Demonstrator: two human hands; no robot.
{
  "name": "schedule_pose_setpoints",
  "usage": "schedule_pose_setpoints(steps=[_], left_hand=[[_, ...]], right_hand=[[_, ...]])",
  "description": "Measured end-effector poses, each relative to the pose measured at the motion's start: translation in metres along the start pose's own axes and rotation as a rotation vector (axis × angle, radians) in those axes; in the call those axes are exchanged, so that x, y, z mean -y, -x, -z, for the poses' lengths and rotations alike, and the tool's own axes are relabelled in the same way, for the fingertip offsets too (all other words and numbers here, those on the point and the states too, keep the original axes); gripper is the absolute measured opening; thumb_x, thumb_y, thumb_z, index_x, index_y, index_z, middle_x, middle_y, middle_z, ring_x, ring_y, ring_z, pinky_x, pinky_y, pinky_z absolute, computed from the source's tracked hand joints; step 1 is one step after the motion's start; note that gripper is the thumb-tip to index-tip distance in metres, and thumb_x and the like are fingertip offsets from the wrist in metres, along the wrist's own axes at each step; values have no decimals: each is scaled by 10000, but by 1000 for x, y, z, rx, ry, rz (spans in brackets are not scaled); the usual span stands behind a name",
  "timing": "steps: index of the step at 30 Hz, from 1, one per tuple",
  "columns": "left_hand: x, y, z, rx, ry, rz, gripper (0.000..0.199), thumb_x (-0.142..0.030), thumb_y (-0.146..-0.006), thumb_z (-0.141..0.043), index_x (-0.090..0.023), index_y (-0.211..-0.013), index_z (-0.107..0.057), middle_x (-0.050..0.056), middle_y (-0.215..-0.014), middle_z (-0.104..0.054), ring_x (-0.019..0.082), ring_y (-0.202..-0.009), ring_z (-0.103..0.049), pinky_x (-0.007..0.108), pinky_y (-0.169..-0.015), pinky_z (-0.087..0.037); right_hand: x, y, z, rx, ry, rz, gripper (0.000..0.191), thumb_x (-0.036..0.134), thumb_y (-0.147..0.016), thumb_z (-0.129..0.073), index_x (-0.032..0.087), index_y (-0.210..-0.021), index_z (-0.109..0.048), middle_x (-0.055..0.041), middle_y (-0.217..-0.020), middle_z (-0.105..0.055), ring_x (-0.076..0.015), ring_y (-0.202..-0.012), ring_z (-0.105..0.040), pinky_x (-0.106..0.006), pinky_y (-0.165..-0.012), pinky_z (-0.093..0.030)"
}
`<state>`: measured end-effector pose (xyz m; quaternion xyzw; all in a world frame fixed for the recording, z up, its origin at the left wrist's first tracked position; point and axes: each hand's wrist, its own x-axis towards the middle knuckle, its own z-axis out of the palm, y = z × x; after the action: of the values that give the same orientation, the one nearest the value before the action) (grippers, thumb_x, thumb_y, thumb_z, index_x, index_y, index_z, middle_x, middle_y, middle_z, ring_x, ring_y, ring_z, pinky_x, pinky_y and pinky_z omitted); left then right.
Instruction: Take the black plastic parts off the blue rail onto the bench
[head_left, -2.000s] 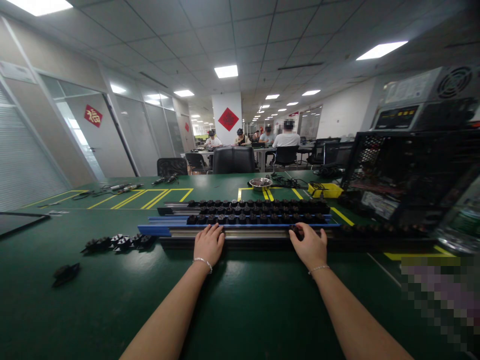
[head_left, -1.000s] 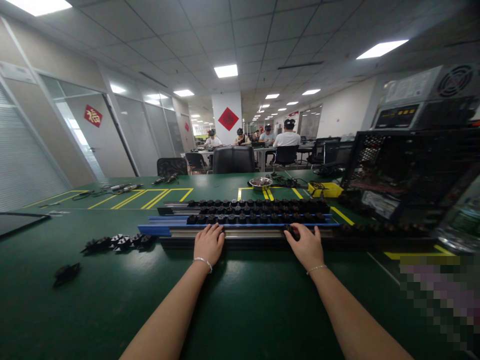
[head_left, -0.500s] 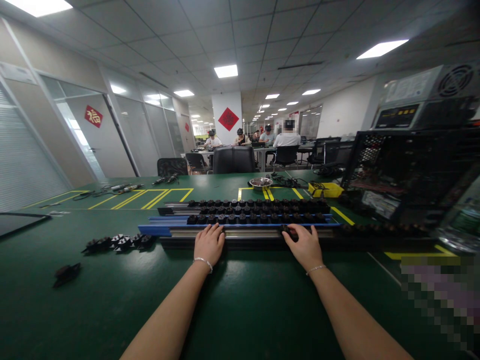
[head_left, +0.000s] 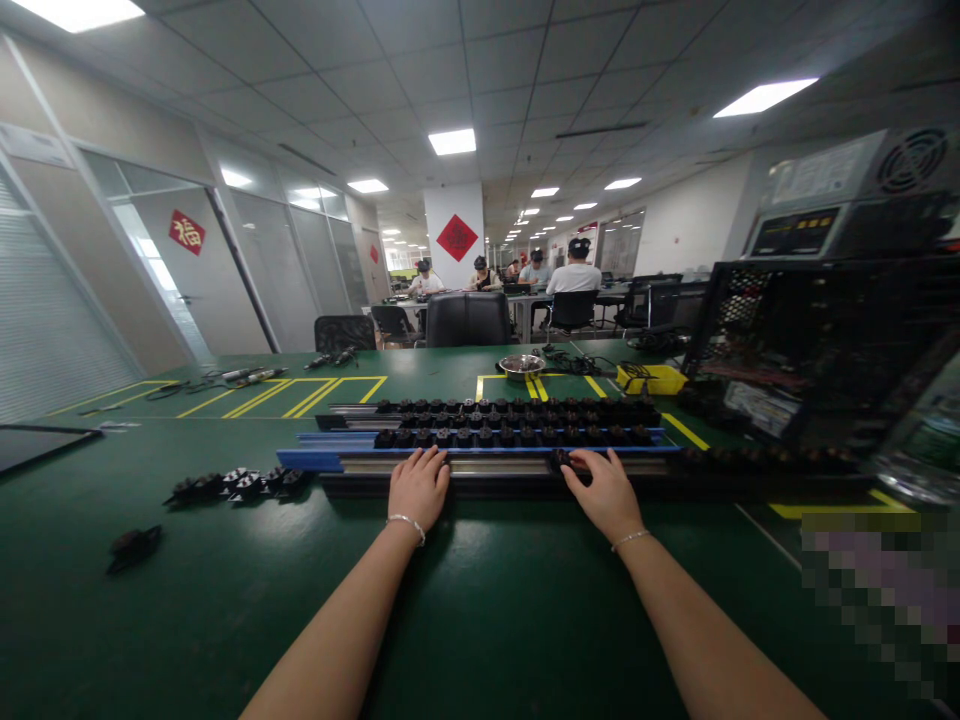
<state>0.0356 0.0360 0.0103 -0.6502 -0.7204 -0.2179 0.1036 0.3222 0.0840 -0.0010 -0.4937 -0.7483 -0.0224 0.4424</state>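
My left hand (head_left: 417,492) lies over the nearest long black metal rail (head_left: 502,484), fingers across its top and thumb along the right side. Farther right on that rail, my right hand (head_left: 604,492) has its thumb and index finger closed against a small black knob-like part (head_left: 559,459), partly hidden by the fingers. The part sits on the rail's silvery channel. Just behind is a blue rail (head_left: 311,459), and behind that stand rows of similar black parts (head_left: 465,438). Several more such parts (head_left: 247,484) lie in a cluster to the left.
One black part (head_left: 133,547) lies alone at the left. A metal bowl (head_left: 523,366), a yellow tray (head_left: 651,379) and cables (head_left: 574,360) sit at the back. An open computer case (head_left: 817,340) stands at the right. People (head_left: 576,275) sit at far tables.
My right hand has moved slightly left along the rail, and the small black part has moved left with it. My left hand has stayed put.
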Motion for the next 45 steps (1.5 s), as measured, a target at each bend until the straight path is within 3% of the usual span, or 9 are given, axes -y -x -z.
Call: schedule_pose_setpoints(steps=[5, 11, 28, 37, 45], left_hand=[[0, 0, 0, -3, -2, -3, 417, -404, -871, -283, -307, -1195, -526, -26, -1305, -501, 186, -1242, -378, 390, -1009, -291], [-1, 1, 1, -6, 0, 6, 414, -397, -868, -293, -313, -1202, -523, -25, -1304, -501, 182, -1243, -373, 382, -1012, -285], [-1, 1, 1, 4, -4, 4, 420, -398, -867, -289, -312, -1208, -517, -26, -1311, -494, 186, -1246, -367, 386, -1008, -287], [0, 1, -1, -18, -6, -4, 423, -407, -871, -273, -307, -1197, -524, -32, -1306, -499, 186, -1241, -377, 385, -1005, -289], [-1, 1, -1, -19, -16, -8, 424, -402, -871, -273, -302, -1197, -525, -27, -1303, -501, 187, -1238, -380, 382, -1001, -291]], right_hand=[[3, 0, 2, 15, 75, -27, 298, 419, -799, -432, 205, -955, -568, -47, -942, -663, -195, -845, -607, -491, -1014, -224], [7, 0, 3, 73, 202, -40, 303, 436, -807, -403, 221, -867, -607, -42, -906, -671, -213, -888, -587, -498, -1009, -202], [19, 3, 1, 161, 164, 79, 313, 432, -816, -412, 269, -976, -627, -17, -983, -662, -197, -979, -551, -500, -1015, -197], [23, 5, 2, 228, 229, 116, 341, 420, -798, -444, 306, -1087, -583, -36, -1231, -534, -245, -1178, -415, -534, -1014, -186], [21, 6, 0, 274, 288, 165, 399, 388, -780, -475, 313, -1169, -528, -62, -1279, -497, -266, -1203, -393, -564, -1010, -169]])
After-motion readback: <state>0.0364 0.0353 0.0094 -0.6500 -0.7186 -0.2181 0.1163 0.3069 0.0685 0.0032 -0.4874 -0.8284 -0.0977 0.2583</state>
